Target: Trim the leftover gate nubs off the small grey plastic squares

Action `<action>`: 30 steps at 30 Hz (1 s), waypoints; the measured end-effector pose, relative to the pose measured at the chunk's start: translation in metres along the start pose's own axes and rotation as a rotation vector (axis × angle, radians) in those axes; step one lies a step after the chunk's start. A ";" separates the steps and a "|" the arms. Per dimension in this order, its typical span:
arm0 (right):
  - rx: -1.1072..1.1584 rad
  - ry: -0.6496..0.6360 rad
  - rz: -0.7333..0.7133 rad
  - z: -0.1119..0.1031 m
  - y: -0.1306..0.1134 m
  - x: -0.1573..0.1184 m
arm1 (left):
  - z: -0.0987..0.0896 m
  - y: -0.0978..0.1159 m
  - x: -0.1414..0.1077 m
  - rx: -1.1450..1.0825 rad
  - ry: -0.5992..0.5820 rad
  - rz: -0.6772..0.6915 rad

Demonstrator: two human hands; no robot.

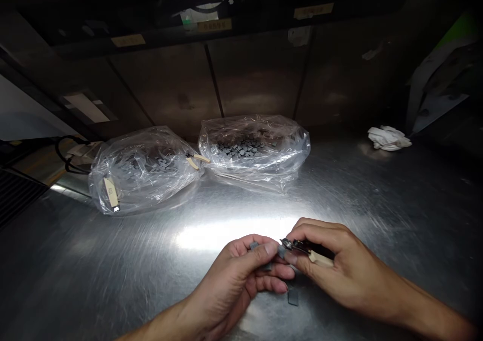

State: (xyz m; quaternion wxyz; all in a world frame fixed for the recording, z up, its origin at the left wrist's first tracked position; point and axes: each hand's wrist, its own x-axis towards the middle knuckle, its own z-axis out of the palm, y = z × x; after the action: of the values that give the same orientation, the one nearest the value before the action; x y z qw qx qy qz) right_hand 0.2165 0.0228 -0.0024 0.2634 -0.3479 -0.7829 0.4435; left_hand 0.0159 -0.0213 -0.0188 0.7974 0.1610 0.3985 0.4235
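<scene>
Head camera: two clear plastic bags (196,152) of grey pieces sit at the far side of my steel bench (113,260), a crumpled white rag (388,138) at its far right. Over the bench's near side, my left hand (234,285) pinches a grey piece (281,251) together while my right hand (339,265) clamps small nippers (298,246), tips touching it; another grey piece (293,296) lies just below.

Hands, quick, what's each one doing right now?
Left hand: closed, holding small grey pieces.
Right hand: closed, holding small pliers.
</scene>
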 end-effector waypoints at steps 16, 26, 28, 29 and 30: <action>0.031 -0.095 0.005 -0.005 0.001 -0.001 | -0.001 0.001 -0.001 0.048 -0.057 -0.034; -0.042 -0.042 -0.019 -0.004 0.000 0.001 | -0.003 0.006 -0.002 0.067 -0.091 -0.111; -0.162 0.050 -0.056 -0.005 0.005 0.000 | -0.001 0.008 -0.002 0.012 -0.049 -0.087; -0.211 0.097 -0.073 -0.006 0.008 0.000 | 0.000 0.008 -0.002 -0.014 -0.018 -0.072; -0.256 0.139 -0.089 -0.006 0.012 -0.001 | 0.001 0.009 -0.001 -0.039 0.017 -0.057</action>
State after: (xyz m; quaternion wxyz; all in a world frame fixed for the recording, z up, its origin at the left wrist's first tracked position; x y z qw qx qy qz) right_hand 0.2252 0.0295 -0.0103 0.2902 -0.3733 -0.8275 0.3028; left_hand 0.0117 -0.0172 -0.0122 0.8088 0.1305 0.4015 0.4094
